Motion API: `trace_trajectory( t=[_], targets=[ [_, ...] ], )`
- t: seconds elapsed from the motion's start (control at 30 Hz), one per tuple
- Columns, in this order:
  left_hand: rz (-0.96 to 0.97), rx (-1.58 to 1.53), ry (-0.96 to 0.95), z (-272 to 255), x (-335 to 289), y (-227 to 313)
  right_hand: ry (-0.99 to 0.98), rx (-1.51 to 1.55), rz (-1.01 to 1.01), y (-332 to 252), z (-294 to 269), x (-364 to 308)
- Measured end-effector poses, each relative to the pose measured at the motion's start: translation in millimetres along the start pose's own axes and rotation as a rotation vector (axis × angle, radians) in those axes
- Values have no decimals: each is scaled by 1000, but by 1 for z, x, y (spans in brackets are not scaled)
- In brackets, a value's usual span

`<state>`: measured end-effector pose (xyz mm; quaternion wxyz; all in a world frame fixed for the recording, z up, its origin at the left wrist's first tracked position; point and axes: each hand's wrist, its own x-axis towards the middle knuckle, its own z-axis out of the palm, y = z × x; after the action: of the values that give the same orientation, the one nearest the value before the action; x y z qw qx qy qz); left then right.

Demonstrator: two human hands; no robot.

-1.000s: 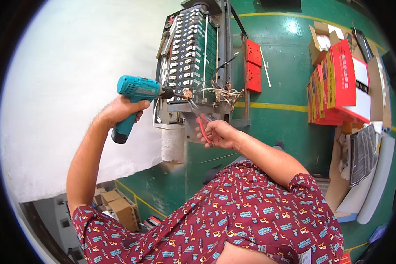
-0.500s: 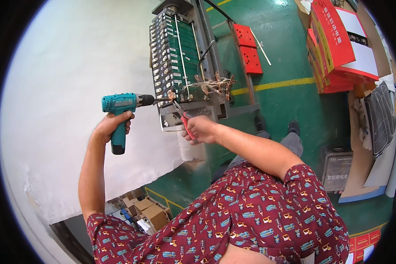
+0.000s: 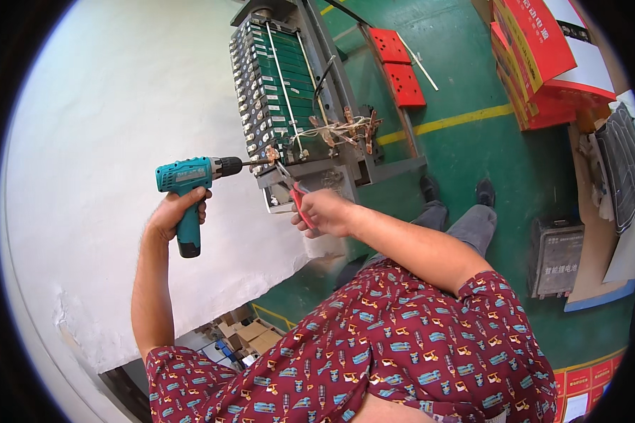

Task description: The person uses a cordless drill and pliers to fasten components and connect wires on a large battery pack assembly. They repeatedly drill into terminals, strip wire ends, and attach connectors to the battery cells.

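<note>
A teal cordless drill [image 3: 185,173] is gripped round its handle by my left hand [image 3: 180,211]. Its bit points right and meets the near end of a battery pack [image 3: 286,84], where a small copper-coloured piece [image 3: 271,152] sits. Red-handled pliers [image 3: 301,204] are clasped in my right hand [image 3: 324,213]. Their jaws reach up to the copper piece beside the bit tip; whether they pinch it is too small to tell. Rows of terminals run along the pack's left side, and green cells fill its middle under two pale rods.
Copper clips on pale wires [image 3: 349,130] hang over the grey metal frame [image 3: 395,166] right of the pack. The pack stands against a white surface [image 3: 120,120]. Red perforated blocks [image 3: 403,84], red cartons [image 3: 536,56] and a dark case [image 3: 556,257] lie farther right on the green floor.
The whole view has shifted slightly, moving the pack up and left in the picture. Both hands keep their grips, and the drill bit and pliers stay at the same spot on the pack.
</note>
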<state>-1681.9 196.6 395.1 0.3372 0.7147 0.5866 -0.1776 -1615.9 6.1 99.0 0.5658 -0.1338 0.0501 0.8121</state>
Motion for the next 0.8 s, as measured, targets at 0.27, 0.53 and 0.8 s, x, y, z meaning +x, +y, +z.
trace_trajectory(
  t=[0.27,0.53,0.8],
  targets=[
    [7,23,9,-5,4,-4,-42,63,54,-9,7,-9],
    [38,47,49,-1,2,-2,-76,26,89,-12,11,-13],
    [15,37,36,-3,2,-1,-73,34,99,-11,8,-8]
  ],
)
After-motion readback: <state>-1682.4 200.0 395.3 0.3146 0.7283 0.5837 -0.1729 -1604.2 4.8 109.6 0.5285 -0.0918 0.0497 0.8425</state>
